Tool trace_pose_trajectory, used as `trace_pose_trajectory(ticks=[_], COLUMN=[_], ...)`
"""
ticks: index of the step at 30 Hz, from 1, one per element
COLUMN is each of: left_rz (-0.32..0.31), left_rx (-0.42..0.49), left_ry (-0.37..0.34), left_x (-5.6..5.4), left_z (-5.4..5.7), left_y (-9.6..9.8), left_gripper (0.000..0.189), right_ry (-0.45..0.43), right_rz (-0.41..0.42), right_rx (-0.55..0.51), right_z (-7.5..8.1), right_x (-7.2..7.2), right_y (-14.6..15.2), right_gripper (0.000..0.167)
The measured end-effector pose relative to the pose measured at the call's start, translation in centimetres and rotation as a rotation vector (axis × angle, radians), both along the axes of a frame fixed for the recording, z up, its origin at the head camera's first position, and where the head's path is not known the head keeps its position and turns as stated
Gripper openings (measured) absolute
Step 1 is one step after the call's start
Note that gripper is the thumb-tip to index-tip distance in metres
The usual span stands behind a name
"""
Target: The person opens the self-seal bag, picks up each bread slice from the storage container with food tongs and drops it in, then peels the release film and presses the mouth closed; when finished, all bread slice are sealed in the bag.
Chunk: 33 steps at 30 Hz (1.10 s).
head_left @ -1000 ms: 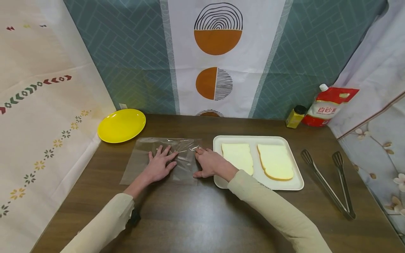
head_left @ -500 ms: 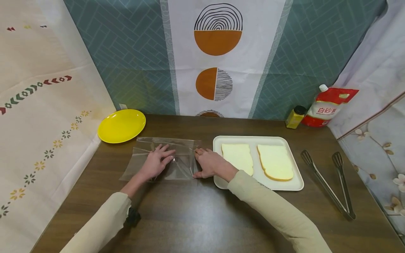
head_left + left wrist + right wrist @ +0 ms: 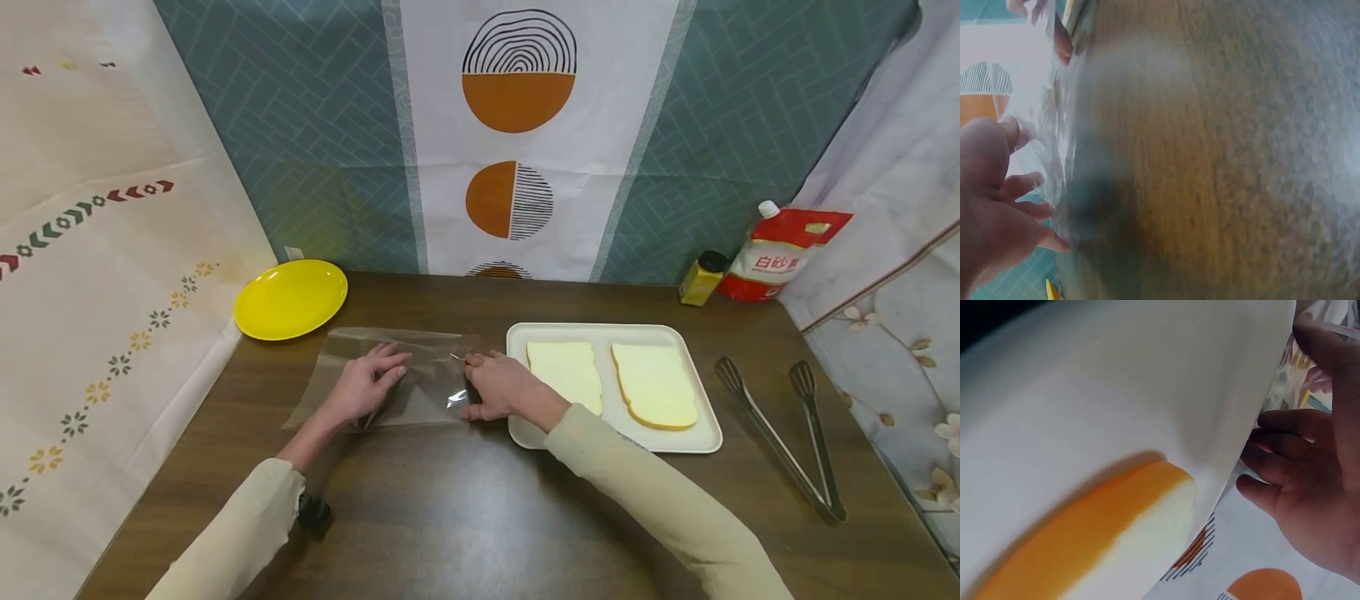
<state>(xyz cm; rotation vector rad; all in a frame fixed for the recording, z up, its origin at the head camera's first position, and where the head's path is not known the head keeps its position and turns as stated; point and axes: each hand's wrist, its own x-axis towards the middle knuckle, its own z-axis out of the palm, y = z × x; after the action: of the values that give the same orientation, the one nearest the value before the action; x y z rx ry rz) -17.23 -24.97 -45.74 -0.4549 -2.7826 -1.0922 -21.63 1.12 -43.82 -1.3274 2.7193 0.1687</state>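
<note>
A clear plastic sheet [image 3: 431,400] lies creased on the dark wooden table; whether it is a bag I cannot tell. My left hand [image 3: 362,387] rests on its left-middle part, fingers together and pointing right, with the film wrinkled around them. In the left wrist view, the fingers [image 3: 1035,209] touch the film. At the sheet's right edge, my right hand [image 3: 498,385] presses down with thumb and fingertips apart. That hand's wrist lies over the left rim of a white tray [image 3: 615,437]. Two bread slices, a left one [image 3: 562,371] and a right one [image 3: 654,385], sit on the tray.
A yellow plate [image 3: 291,300] stands at the back left. Long metal tongs [image 3: 780,446] lie spread to the right of the tray. A yellow bottle with a black cap [image 3: 702,279] and a red pouch [image 3: 780,254] stand at the back right against the curtain.
My left hand has slid left across the plastic, and its spread fingers have come together. The film's folds have shifted under it. The right hand has stayed at the sheet's right edge.
</note>
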Motion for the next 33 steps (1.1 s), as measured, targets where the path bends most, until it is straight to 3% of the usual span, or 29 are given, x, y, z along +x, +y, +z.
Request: trace_pose_trajectory(ticks=[5, 8, 13, 19, 22, 26, 29, 33], left_rz=[-0.010, -0.018, -0.016, -0.016, -0.025, -0.032, -0.042, -0.073], left_rx=[0.003, 0.006, -0.019, -0.018, -0.013, -0.036, -0.086, -0.163], left_ry=[0.008, -0.002, -0.019, -0.018, -0.020, -0.042, -0.081, -0.130], left_x=[-0.2, -0.3, -0.2, -0.1, -0.1, -0.1, 0.0, -0.1], left_z=[-0.1, 0.0, 0.0, 0.0, 0.0, 0.0, -0.2, -0.7], left_y=[0.0, 0.0, 0.1, 0.2, 0.2, 0.3, 0.5, 0.8], left_gripper=[0.031, 0.031, 0.032, 0.032, 0.033, 0.035, 0.040, 0.057], right_ry=[0.143, 0.224, 0.269, 0.342, 0.328, 0.227, 0.149, 0.120], right_rz=[0.062, 0.084, 0.109, 0.103, 0.075, -0.002, -0.062, -0.097], right_rx=[-0.112, -0.186, -0.259, -0.265, -0.262, -0.199, -0.131, -0.089], right_z=[-0.3, -0.6, -1.0, -1.5, -1.6, -1.7, -1.7, -1.7], right_x=[0.0, 0.1, 0.2, 0.2, 0.3, 0.3, 0.4, 0.5], right_y=[0.3, 0.4, 0.0, -0.2, -0.2, -0.5, -0.9, -1.2], right_gripper=[0.040, 0.030, 0.029, 0.037, 0.044, 0.061, 0.072, 0.076])
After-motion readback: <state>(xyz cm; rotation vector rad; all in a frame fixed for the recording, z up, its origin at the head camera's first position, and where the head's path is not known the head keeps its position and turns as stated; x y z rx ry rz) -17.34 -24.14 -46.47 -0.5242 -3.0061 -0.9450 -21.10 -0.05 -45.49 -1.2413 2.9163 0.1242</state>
